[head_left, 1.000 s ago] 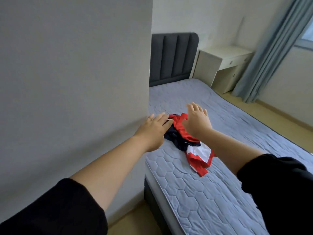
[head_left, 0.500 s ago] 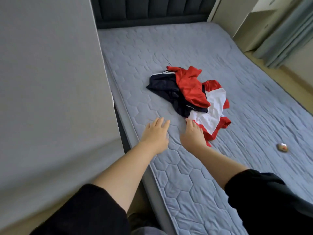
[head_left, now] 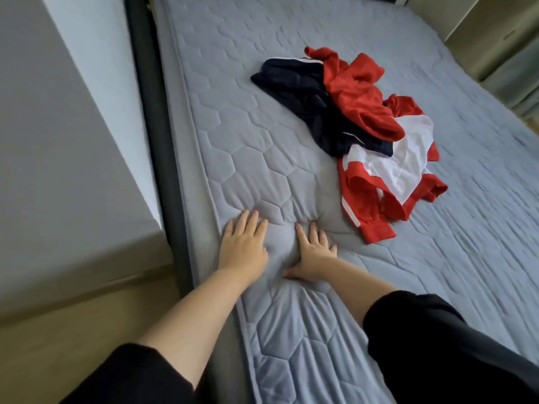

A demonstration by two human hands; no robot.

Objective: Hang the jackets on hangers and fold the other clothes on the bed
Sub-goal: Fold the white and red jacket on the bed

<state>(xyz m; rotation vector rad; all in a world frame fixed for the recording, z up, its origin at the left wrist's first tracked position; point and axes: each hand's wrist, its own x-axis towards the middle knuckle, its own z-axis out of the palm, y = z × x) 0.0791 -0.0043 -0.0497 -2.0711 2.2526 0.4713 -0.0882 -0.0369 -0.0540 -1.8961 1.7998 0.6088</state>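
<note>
A crumpled heap of clothes lies on the grey quilted bed [head_left: 437, 258]: a dark navy garment [head_left: 306, 103] at its left, a red piece [head_left: 358, 94] on top, and a red and white jacket [head_left: 390, 176] at its near end. My left hand [head_left: 243, 246] presses flat on the mattress near the bed's left edge, fingers straight. My right hand [head_left: 313, 252] presses flat beside it, with the quilt bunched up between the two. Both hands hold nothing and lie short of the heap.
A grey wall [head_left: 58, 141] stands close on the left, with a dark bed frame [head_left: 157, 141] along it. Wooden floor [head_left: 73, 330] shows at the lower left. A pale cabinet [head_left: 495, 30] stands at the far right.
My view has dropped lower over the bed. Both hands have come down from above the clothes and now press flat on the mattress nearer me.
</note>
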